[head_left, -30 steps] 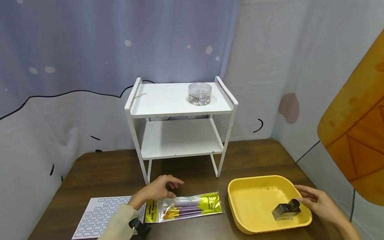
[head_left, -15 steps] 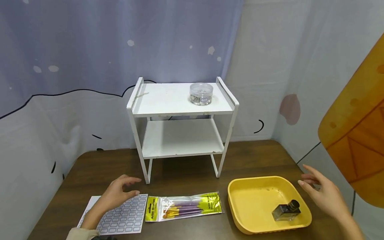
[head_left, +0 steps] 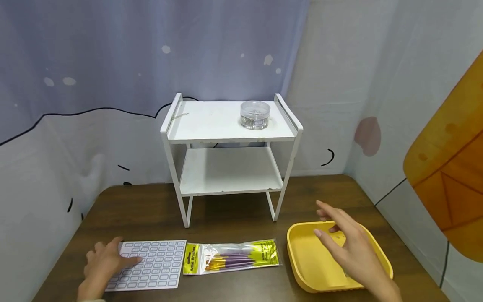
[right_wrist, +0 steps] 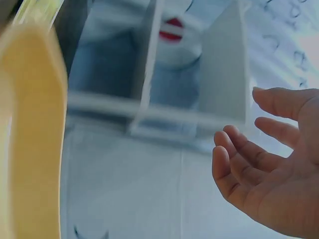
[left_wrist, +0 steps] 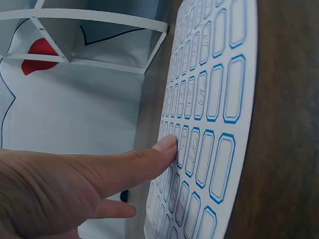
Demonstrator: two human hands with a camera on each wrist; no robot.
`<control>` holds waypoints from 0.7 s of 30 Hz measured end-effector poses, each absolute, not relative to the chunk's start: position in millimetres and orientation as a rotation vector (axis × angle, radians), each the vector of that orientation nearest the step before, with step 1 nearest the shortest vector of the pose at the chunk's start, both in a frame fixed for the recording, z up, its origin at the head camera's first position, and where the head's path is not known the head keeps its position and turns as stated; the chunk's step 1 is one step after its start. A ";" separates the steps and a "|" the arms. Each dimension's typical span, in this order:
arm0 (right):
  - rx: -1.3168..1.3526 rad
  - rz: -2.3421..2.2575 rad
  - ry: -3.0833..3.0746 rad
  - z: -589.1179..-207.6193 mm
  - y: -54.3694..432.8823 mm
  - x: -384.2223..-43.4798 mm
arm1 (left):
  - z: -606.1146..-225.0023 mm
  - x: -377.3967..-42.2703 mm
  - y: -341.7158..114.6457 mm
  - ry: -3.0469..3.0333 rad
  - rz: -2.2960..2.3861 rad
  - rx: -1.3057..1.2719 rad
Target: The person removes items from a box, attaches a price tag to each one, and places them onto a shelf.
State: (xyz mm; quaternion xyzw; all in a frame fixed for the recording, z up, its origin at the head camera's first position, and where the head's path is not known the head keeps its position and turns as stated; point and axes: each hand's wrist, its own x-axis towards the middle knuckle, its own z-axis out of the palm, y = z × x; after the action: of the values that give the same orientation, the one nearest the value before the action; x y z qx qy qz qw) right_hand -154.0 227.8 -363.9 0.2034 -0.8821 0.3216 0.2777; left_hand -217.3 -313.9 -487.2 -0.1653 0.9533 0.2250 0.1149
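Observation:
A white sheet of blue-bordered label stickers (head_left: 158, 264) lies at the front left of the table. My left hand (head_left: 105, 262) is at its left edge, thumb reaching over the labels and the other fingers by the edge. In the left wrist view the straight thumb (left_wrist: 134, 167) has its tip right at the sheet's face. My right hand (head_left: 351, 247) is over the yellow tray (head_left: 303, 268), fingers spread and gently bent, holding nothing. It hides nearly all of the dark-capped glass bottle in the tray. The right wrist view shows the relaxed hand (right_wrist: 269, 169) apart from the tray wall (right_wrist: 37, 139).
Between sheet and tray lies a clear packet of purple-handled artist brushes (head_left: 232, 256). Behind them stands a white two-tier shelf (head_left: 230, 170), with a round clear lidded jar (head_left: 255, 115) on its top. Patterned curtains (head_left: 94, 147) hang behind the brown table (head_left: 132, 209).
My left hand has moved left from over the brush packet and come down at the sheet's left edge. My right hand has left the tray's right rim and swung left over the tray.

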 end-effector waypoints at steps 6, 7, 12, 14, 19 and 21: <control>0.679 0.986 -2.362 -372.1 185.4 -156.9 | -489.0 -216.8 -318.5 2.788 0.641 -0.452; 0.700 1.005 -2.365 -373.9 180.4 -157.8 | -488.7 -217.0 -318.8 2.778 0.641 -0.448; 0.795 1.109 -2.385 -384.2 161.5 -160.2 | -488.4 -218.8 -318.5 2.722 0.669 -0.466; 0.813 1.159 -2.414 -387.7 156.2 -160.1 | -489.1 -219.7 -318.4 2.706 0.686 -0.480; 0.815 1.222 -2.497 -394.3 147.9 -160.1 | -488.9 -220.1 -321.2 2.696 0.755 -0.453; 0.827 1.225 -2.502 -397.3 146.6 -160.9 | -488.4 -220.6 -323.4 2.715 0.787 -0.412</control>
State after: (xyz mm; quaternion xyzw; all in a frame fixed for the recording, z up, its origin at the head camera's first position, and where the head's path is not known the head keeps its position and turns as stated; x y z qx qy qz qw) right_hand -160.9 146.6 -397.3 0.2825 -0.8551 0.4186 0.1175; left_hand -220.6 -323.4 -488.4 -0.1427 0.9408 0.2727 0.1421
